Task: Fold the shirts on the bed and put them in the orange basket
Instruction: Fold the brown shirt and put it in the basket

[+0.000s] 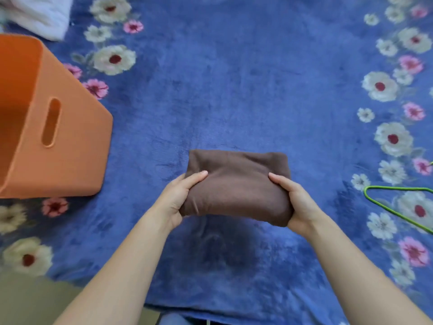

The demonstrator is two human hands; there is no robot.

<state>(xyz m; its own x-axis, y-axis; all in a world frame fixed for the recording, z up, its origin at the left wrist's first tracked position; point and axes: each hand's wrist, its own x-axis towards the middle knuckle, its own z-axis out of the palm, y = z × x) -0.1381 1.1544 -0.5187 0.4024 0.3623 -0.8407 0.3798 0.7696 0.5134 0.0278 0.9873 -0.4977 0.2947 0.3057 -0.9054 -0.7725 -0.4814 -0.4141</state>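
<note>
Head view, near to far. Two bare forearms reach in from the near edge. The left hand (179, 198) and the right hand (298, 202) each clasp one near corner of a folded brown shirt (236, 184), with the thumbs lying on top and the fingers curled underneath, out of sight. The bundle sits at the centre of the bed. Its near edge appears raised over a shadow; whether the far edge rests on the cover cannot be told. Judged risk: the grip is only at the two near corners, so during the carry to the left the free far layers could sag and the fold fall open. A bundle that arrives tilted could also catch on the rim of the orange basket (77, 146). The shirt is a soft, matte knit, folded to a plump rounded rectangle with creases at each thumb. The bed cover is a blue floral blanket (234, 78) of plush pile, printed with cream and pink blooms. The basket, at the left, is smooth rigid plastic with rounded corners and a slotted handle. A thin green hanger (386, 204) lies at the right. A white cloth (39, 15) lies far left.
</note>
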